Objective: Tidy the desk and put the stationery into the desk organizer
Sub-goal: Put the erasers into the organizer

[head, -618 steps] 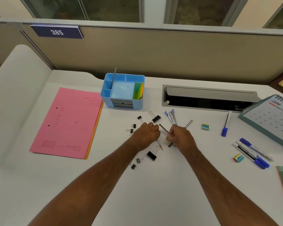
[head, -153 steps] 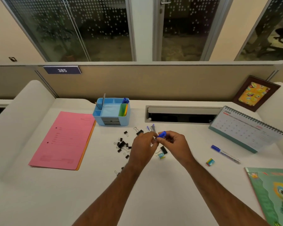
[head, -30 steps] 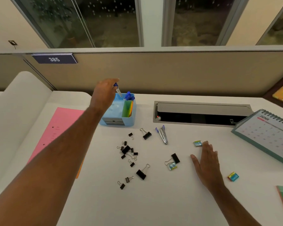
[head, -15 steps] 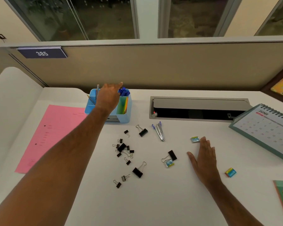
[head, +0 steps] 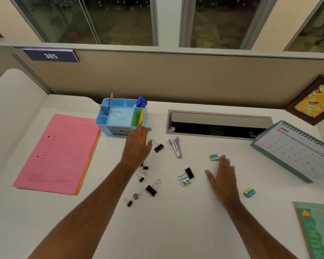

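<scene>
The left hand (head: 137,146) hovered just in front of the blue desk organizer (head: 120,118), fingers loosely spread, holding nothing. The right hand (head: 223,176) lay flat and empty, well right of the organizer. Binder clips (head: 151,189) lay scattered before the organizer, blue pens (head: 141,102) standing in its back-right compartment.

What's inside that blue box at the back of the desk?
The blue box holds blue pens at its back right corner, two pencils on the left and bright papers on the right. The middle section looks bare; the drawer's contents are hidden.
</scene>
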Action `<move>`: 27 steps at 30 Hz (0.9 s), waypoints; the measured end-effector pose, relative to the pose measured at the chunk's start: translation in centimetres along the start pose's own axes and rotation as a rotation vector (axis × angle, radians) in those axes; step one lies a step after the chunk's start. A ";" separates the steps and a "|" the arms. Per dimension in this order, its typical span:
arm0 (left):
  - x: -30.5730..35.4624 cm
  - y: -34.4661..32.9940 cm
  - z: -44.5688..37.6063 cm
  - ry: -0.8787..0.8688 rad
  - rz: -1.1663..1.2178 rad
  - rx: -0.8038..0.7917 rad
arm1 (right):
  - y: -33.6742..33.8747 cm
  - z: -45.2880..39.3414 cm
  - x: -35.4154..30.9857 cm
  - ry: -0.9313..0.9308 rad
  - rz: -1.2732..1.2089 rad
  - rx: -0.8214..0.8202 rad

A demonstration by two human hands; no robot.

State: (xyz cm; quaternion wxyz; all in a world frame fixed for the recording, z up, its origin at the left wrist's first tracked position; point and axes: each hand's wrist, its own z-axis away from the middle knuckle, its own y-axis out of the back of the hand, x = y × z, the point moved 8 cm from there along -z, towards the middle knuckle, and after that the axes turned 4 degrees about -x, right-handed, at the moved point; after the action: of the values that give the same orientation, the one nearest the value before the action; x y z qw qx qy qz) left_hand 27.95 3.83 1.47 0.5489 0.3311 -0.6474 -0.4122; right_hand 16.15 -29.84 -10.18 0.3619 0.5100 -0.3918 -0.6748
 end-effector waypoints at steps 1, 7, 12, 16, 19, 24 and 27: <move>0.4 -0.8 1.1 0.003 0.017 -0.015 | 0.1 0.1 -0.1 -0.001 -0.003 -0.008; 4.3 -6.0 6.7 -0.044 0.036 -0.107 | 0.7 2.2 0.4 -0.029 -0.067 -0.047; 8.0 -8.5 9.0 -0.074 0.048 -0.191 | 1.4 4.8 1.1 -0.036 -0.118 -0.070; 9.0 -10.3 10.4 -0.062 0.046 -0.238 | 2.3 6.1 1.4 -0.002 -0.217 -0.070; 9.5 -11.5 11.3 -0.064 0.022 -0.267 | 3.7 6.9 1.8 0.073 -0.221 -0.014; 10.2 -12.9 12.0 -0.094 -0.014 -0.306 | 6.5 7.9 4.4 0.023 -0.060 0.111; 10.6 -13.4 12.2 -0.116 -0.049 -0.323 | 7.2 8.2 6.9 -0.092 0.028 0.127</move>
State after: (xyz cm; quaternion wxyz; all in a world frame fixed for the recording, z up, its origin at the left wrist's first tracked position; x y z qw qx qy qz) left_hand 13.70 -9.33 -6.67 0.5467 0.2299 -0.5949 -0.5426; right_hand 7.36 -37.74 -5.12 0.3198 0.4947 -0.4570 -0.6664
